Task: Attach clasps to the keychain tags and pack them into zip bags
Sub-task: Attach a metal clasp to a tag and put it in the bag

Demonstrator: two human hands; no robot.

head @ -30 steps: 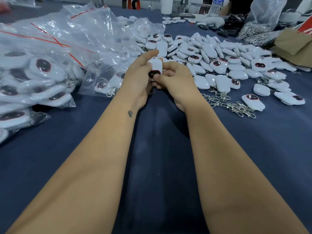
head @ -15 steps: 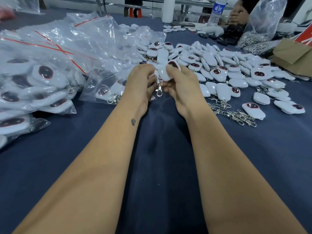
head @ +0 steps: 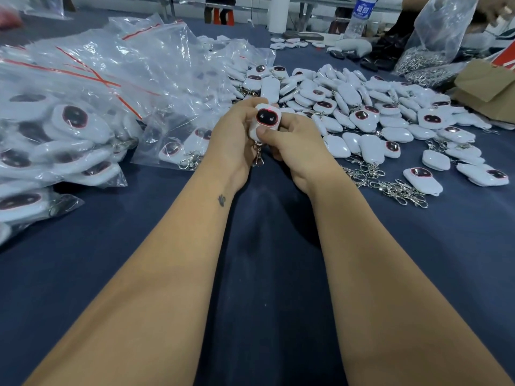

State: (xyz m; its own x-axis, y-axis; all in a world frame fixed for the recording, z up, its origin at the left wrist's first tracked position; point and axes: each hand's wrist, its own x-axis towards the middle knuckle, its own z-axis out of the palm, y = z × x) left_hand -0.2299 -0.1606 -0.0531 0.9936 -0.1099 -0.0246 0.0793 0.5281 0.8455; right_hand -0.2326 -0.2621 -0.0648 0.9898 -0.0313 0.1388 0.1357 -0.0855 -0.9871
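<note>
Upright, keychain tag point(head: 264, 119) pinched in both grips, left hand point(head: 232, 137), right hand point(head: 295, 144), clasp point(head: 258, 157) dangling down.

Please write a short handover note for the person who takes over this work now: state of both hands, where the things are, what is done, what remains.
Left hand and right hand: both grip one white tag, face up, above the blue table.
A metal clasp already hangs from its lower end.
Done: filled zip bags are piled at the left.
Left: put the held tag into a bag. Many loose tags lie at the right, with loose clasps in front of them; most still look unclasped.
</note>
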